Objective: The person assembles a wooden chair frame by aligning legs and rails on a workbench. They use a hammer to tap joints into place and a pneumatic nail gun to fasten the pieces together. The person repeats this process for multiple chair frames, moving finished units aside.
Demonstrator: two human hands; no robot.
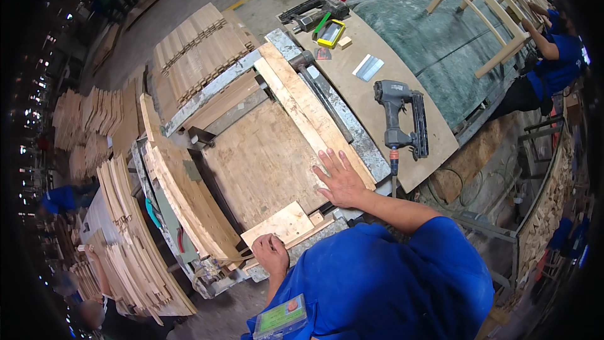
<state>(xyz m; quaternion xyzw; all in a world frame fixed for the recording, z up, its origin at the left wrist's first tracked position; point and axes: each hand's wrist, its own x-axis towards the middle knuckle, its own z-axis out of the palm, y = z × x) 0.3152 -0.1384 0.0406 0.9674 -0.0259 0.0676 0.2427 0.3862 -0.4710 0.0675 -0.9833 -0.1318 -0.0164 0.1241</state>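
Note:
My right hand (343,181) lies with fingers spread on the near end of a long pale wooden board (302,107), along the right side of the work frame. At the near edge, the curled fingers of my left hand (271,255) grip the corner of a short wooden board (283,221) with small holes. Its thumb is hidden. Between these boards lies a flat plywood panel (258,151). A hammer (302,60) rests beside the long board's far end. To the right, a nail gun (398,116) with an air hose lies on a brown board.
Curved wooden slats (182,198) stand along the frame's left side. Stacked wooden pieces (192,50) sit beyond it. A yellow-edged box (331,33) and nail strips (368,67) lie at the upper right. Nearby, a person (557,56) holds a wooden chair frame (487,19).

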